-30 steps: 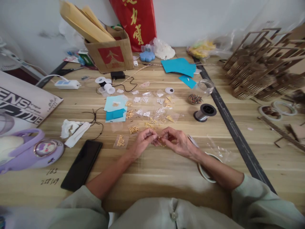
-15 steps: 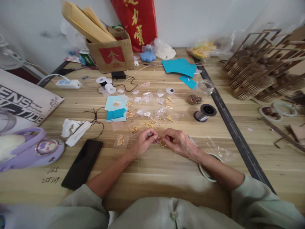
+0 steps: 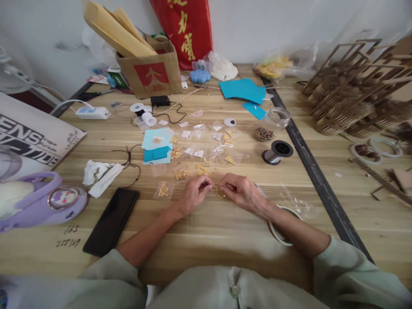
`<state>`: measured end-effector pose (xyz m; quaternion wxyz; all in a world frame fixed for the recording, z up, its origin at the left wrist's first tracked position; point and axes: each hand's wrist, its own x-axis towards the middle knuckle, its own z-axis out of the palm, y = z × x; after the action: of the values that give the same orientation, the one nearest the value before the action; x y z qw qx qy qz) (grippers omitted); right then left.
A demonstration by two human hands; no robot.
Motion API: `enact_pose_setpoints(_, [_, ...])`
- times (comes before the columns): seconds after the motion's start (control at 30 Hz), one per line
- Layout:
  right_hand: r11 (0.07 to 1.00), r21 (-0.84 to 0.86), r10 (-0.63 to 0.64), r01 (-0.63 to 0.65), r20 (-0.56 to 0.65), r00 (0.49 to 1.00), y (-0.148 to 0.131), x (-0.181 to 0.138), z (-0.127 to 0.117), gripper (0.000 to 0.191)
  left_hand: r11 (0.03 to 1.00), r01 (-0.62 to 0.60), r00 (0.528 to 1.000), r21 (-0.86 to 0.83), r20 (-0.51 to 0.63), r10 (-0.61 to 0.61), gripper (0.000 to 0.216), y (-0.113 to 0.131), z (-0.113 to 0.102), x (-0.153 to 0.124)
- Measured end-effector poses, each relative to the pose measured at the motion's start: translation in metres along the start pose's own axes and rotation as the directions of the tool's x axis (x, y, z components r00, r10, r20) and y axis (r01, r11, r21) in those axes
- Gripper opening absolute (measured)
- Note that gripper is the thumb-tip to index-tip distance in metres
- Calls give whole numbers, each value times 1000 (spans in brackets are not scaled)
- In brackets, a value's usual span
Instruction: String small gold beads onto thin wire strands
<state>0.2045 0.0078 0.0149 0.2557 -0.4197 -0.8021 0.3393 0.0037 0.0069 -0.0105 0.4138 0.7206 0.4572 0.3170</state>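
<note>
My left hand (image 3: 195, 194) is pinched at its fingertips on one end of a short string of gold beads (image 3: 220, 194), which curves down just above the wooden table. Thin clear thread (image 3: 189, 221) trails below that hand. Close on the other side of the beads, my right hand (image 3: 240, 191) has thumb and forefinger pressed together; what sits between them is too small to make out. Loose gold beads (image 3: 203, 169) lie just beyond the fingers. Small bags of gold beads (image 3: 164, 189) and silver pieces (image 3: 198, 153) are spread around there.
A spool of fine wire (image 3: 277, 152) and a jar of dark beads (image 3: 264, 134) stand to the right. Under my right forearm lies a pale ring (image 3: 280, 241). A phone (image 3: 111, 221) and purple bottle (image 3: 41, 201) are left; a cardboard box (image 3: 154, 73) stands behind.
My fingertips have moved slightly apart, the left hand shifting a little left. More of the gold bead string shows between them.
</note>
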Motion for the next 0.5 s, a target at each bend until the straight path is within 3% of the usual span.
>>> enact_pose_setpoints(0.13, [998,15,55,-55,13,998,-3,0,-1,10,999,27,999,-34,-25,-28,10,2,-2,-1])
enact_pose_setpoints(0.37, [990,90,101,-107,62,993,4,2,5,14,908,176,982,-381,4,-189,15,7,-6,4])
enact_pose_setpoints(0.5, [987,119,100,-109,75,992,7,3,5,14,849,238,968,-471,48,-245,20,10,-8,6])
